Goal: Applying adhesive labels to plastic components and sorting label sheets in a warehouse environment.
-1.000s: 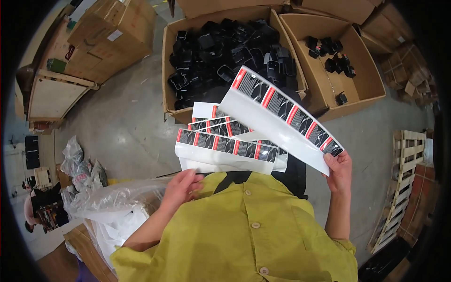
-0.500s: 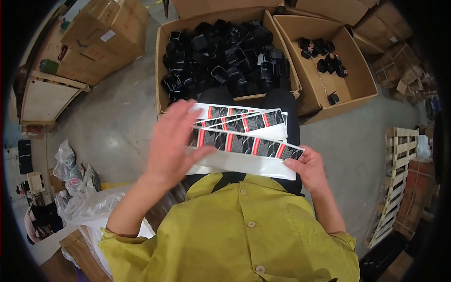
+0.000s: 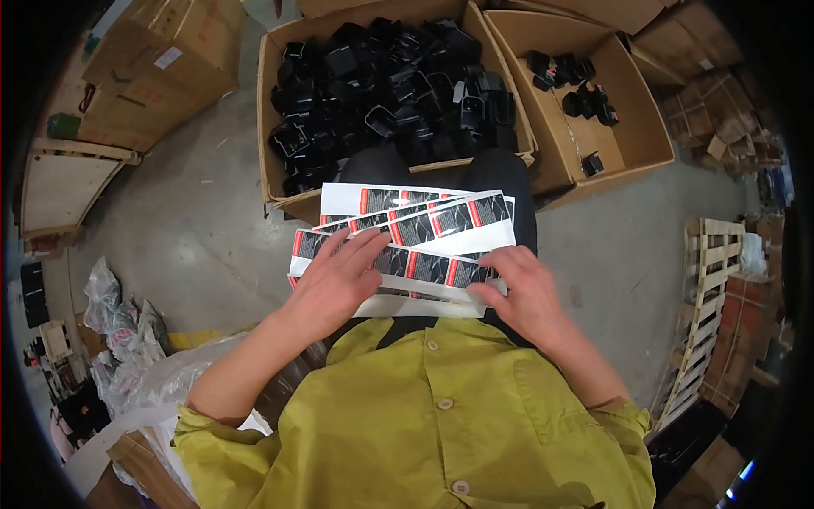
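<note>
Several strips of labels in black and red on white backing lie overlapped on my lap. My left hand (image 3: 339,276) lies over the front label strip (image 3: 426,266), its fingers stretched out and resting on the labels. At that strip's right end is my right hand (image 3: 527,293), with bent fingers and the thumb closed around the end. Behind it, another label strip (image 3: 449,218) slants up to the right across the other sheets. White backing (image 3: 398,307) shows below the front strip, close to my shirt.
Beyond my knees stands a cardboard box (image 3: 268,182) heaped with black plastic parts (image 3: 398,93). To its right, a second box (image 3: 632,127) holds several black pieces (image 3: 591,103). A wooden pallet (image 3: 699,314) leans at the right; plastic bags (image 3: 127,322) lie at the left.
The front strip has come down flatter and shifted left. My left hand has lowered from above the sheets onto it. My right hand has moved left and inward along its end.
</note>
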Demonstrator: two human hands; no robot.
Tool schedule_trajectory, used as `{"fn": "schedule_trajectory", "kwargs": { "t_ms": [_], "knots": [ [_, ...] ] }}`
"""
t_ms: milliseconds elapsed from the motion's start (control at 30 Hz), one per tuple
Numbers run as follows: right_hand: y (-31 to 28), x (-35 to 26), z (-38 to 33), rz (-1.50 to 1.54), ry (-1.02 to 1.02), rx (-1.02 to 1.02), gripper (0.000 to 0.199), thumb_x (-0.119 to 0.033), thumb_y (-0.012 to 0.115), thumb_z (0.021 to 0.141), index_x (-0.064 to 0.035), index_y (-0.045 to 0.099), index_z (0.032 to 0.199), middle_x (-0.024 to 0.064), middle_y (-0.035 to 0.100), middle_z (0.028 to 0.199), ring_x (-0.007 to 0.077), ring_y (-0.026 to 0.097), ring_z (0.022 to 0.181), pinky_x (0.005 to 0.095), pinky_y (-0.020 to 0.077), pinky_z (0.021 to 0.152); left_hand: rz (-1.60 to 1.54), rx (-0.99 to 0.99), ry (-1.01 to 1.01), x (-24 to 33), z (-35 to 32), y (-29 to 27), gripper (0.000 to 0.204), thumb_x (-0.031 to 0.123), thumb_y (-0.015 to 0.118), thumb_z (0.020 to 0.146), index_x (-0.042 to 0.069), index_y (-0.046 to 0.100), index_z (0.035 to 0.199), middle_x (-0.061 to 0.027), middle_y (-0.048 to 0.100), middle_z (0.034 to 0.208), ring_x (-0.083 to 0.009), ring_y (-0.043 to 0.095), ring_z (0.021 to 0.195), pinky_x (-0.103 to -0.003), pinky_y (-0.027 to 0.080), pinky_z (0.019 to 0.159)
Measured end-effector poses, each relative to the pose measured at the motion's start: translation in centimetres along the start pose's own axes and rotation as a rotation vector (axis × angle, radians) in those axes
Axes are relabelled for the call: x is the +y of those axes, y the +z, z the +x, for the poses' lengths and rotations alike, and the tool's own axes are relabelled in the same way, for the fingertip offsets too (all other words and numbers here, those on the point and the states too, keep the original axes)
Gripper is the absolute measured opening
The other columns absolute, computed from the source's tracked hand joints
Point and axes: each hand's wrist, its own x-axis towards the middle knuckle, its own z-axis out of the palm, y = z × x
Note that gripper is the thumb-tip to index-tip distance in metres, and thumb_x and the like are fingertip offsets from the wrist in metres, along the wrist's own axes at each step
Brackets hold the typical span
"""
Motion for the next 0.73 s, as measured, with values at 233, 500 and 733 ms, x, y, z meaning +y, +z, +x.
{"fn": "schedule_trajectory", "kwargs": {
  "t_ms": [233,500,733],
  "knots": [
    [1.3,-0.1,0.9,0.04,0.217,-0.276,0.039,-0.015,0.069,0.064,-0.0039,0.051,0.096,0.0117,0.052,0.09,0.0287,0.049,0.09,0.0376,0.041,0.075,-0.089,-0.038,-0.023,-1.1,0.7,1.2,0.012,0.012,0.066,0.06,0.006,0.057,0.066,-0.0108,0.05,0.109,-0.0252,0.041,0.112,-0.046,0.029,0.096],
    [1.8,0.4,0.8,-0.05,0.051,-0.187,0.028,-0.008,0.066,0.064,-0.0069,0.052,0.089,0.0071,0.05,0.08,0.0261,0.049,0.083,0.0351,0.0387,0.071,-0.131,-0.058,-0.027,-1.2,-0.1,1.3,0.011,0.011,0.062,0.06,0.008,0.058,0.069,-0.0053,0.054,0.095,-0.0212,0.049,0.093,-0.035,0.038,0.079],
    [1.0,1.6,-0.2,0.238,0.045,-0.19,0.016,-0.006,0.064,0.066,-0.0075,0.053,0.077,0.0068,0.052,0.081,0.0273,0.049,0.085,0.0353,0.0389,0.075,-0.027,0.086,0.282,0.6,-2.6,0.7,0.026,0.01,0.061,0.059,0.008,0.059,0.085,-0.0067,0.055,0.097,-0.0197,0.05,0.094,-0.034,0.037,0.084]
  ]
}}
